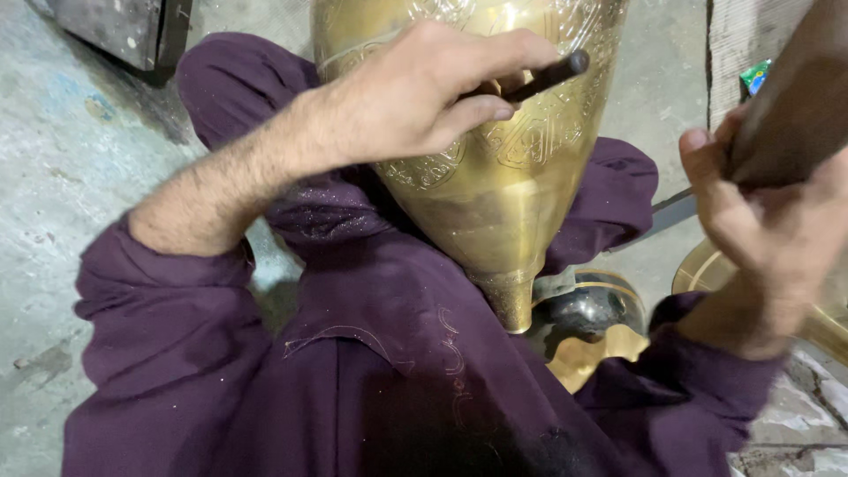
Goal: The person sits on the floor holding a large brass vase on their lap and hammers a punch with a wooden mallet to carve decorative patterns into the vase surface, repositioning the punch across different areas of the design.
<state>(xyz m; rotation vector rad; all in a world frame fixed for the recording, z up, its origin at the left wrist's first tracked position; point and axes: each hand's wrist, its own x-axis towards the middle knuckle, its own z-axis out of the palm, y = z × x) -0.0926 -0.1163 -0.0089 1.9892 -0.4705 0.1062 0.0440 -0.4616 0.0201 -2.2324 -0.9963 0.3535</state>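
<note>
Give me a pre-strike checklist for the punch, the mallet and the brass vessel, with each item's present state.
1. Left hand grips the dark punch: ok.
2. Punch tip seated on the engraved brass vessel: cannot tell, fingers hide it.
3. Right hand closed on the wooden mallet: ok.
4. Mallet raised clear of the punch: ok.
5. Vessel braced on the lap in purple cloth: ok.
6. Mallet sharply seen: not ok, blurred.

Single view: head-worn camera, looking steeply down the wearer's own body into the lap, close range. Purple-clad legs (353, 353) fill the lower frame from 9 to 5 o'clock. Engraved brass vessel (495, 159) runs from centre to 12 o'clock, top cropped. Concrete floor (53, 177) shows at 9 to 10 o'clock.
</note>
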